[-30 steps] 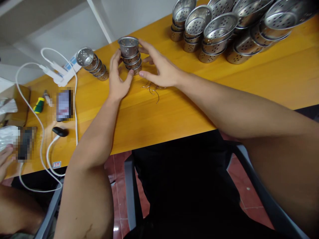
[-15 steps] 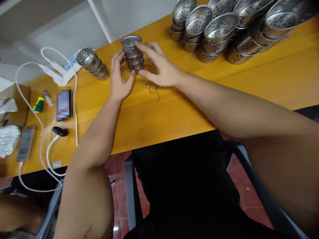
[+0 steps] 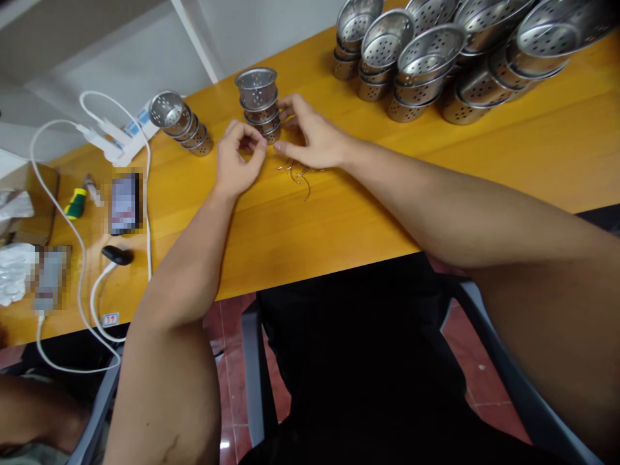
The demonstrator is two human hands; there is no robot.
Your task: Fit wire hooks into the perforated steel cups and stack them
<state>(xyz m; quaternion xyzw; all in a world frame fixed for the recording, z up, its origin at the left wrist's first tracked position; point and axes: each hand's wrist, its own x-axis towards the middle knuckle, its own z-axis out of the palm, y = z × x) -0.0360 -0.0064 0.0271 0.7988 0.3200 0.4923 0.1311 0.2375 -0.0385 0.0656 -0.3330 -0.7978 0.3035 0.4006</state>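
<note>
A stack of perforated metal cups [image 3: 258, 90] stands upright on the table, open ends up. My left hand [image 3: 237, 158] is at its lower left, fingers curled and the thumb tip drawn to the fingertips; no object shows in it. To the right of the stack is my right hand [image 3: 312, 135], its fingers bent but apart from the thumb. Its fingertips are close to the cups' side; I cannot tell whether they touch. Below the right hand lie several thin curved wire hooks [image 3: 300, 174], partly hidden by that hand.
More cup stacks [image 3: 429, 64] crowd the back right, and another leaning stack [image 3: 181, 124] is at left. A power strip [image 3: 128, 142], white cables, a phone [image 3: 124, 203], a black plug-like piece [image 3: 117, 255] and a green-yellow handle [image 3: 76, 204] lie further left. Part of another person shows lower left.
My left hand has come down off the side of the stack and its fingers have curled in. My right fingers have drawn back from the top cup. The stack stays in place.
</note>
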